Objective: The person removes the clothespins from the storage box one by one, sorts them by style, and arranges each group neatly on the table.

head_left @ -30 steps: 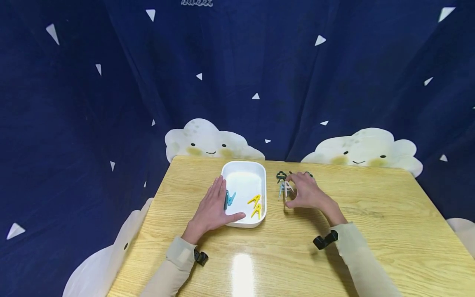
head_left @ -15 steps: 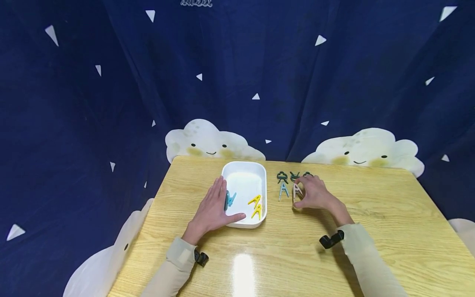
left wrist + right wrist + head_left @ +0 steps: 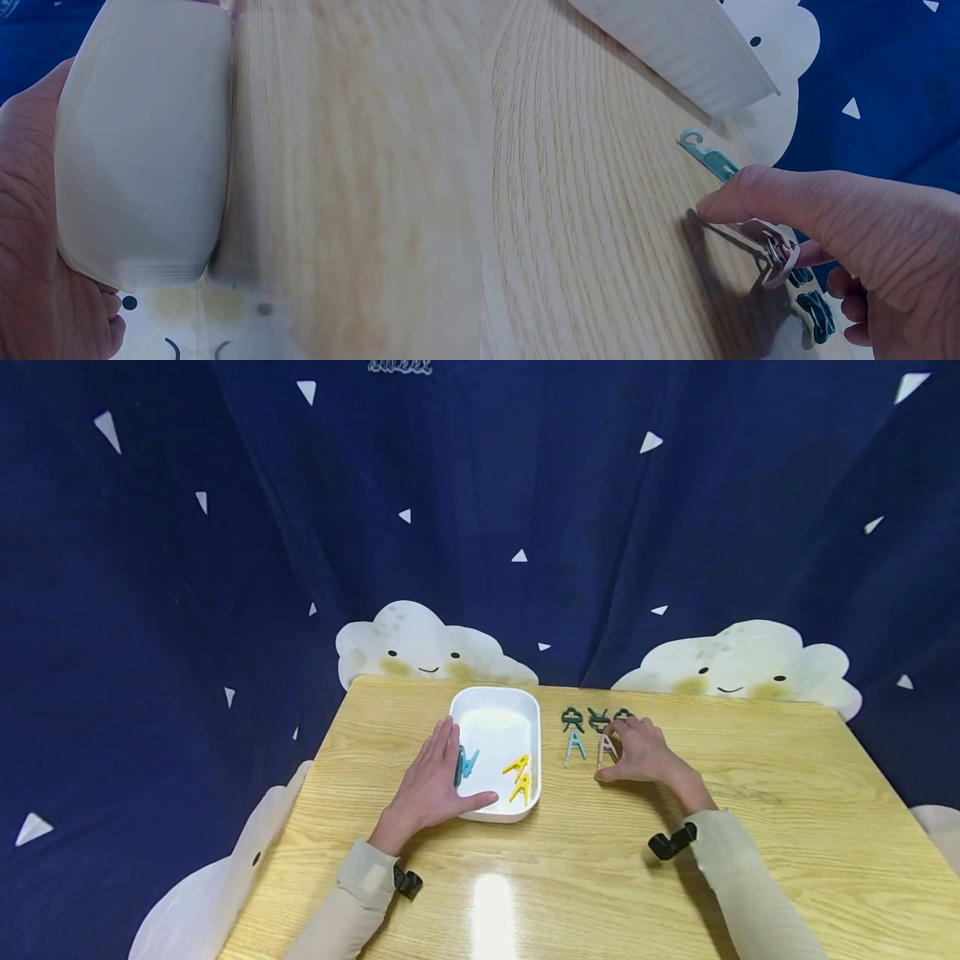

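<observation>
My right hand point(image 3: 641, 756) pinches a pink clothespin point(image 3: 778, 259) between thumb and fingers, low over the table. Left of it lies a light blue clothespin point(image 3: 575, 747), apart from the pink one. Just behind these are several dark green clips point(image 3: 572, 719) in a row; the rightmost is partly covered by the hand. My left hand point(image 3: 426, 785) lies with straight fingers along the left side of a white tray point(image 3: 491, 727), its thumb across the near rim. Inside the tray are yellow clothespins point(image 3: 521, 788) at right and a blue clothespin point(image 3: 470, 762) at left, beside a darker piece half hidden by fingers.
The wooden table point(image 3: 750, 810) extends far to the right and in front of the tray. A dark blue curtain point(image 3: 465, 460) with white triangles and smiling clouds hangs behind the table's back edge and down its left side.
My right hand has carried the pink clothespin to the right, from in front of the light blue one to a spot beside it. My left hand has stayed at the tray.
</observation>
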### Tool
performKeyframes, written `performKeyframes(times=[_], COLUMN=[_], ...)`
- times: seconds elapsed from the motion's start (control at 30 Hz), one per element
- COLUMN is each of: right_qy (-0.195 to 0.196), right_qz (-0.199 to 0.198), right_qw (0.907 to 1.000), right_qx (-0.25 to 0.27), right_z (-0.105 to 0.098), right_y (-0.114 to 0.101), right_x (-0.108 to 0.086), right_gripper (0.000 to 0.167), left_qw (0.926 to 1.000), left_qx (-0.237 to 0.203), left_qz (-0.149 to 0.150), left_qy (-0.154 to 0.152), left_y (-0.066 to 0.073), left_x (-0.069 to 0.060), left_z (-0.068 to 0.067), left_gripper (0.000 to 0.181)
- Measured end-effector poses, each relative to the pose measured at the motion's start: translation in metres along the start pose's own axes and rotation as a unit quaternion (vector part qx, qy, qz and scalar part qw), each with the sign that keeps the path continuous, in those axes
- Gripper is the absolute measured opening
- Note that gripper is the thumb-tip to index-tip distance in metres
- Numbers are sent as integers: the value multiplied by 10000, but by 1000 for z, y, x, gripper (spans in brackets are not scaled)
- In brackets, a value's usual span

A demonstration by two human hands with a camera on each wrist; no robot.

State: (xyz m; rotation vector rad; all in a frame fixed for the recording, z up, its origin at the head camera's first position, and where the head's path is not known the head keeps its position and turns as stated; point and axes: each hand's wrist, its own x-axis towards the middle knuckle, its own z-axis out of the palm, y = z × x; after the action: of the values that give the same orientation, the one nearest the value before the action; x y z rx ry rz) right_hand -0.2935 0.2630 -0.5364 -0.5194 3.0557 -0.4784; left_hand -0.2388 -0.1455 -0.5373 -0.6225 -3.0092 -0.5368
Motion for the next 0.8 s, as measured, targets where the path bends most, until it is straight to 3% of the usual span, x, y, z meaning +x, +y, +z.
performKeyframes(times=[0.53,0.8], right_qy=[-11,389], right_qz=[46,-204], right_qw=[9999,9984], right_qx=[-88,348], right_z=[1,-7], right_y=[-1,-29], right_x=[0,3], right_gripper=[83,81], left_qw=[10000,10000], left_qx=[-2,9], left_qz=[51,10], left_qy=[72,28], left_y=[1,1], left_x=[0,0], left_z=[0,0], left_gripper=[138,139])
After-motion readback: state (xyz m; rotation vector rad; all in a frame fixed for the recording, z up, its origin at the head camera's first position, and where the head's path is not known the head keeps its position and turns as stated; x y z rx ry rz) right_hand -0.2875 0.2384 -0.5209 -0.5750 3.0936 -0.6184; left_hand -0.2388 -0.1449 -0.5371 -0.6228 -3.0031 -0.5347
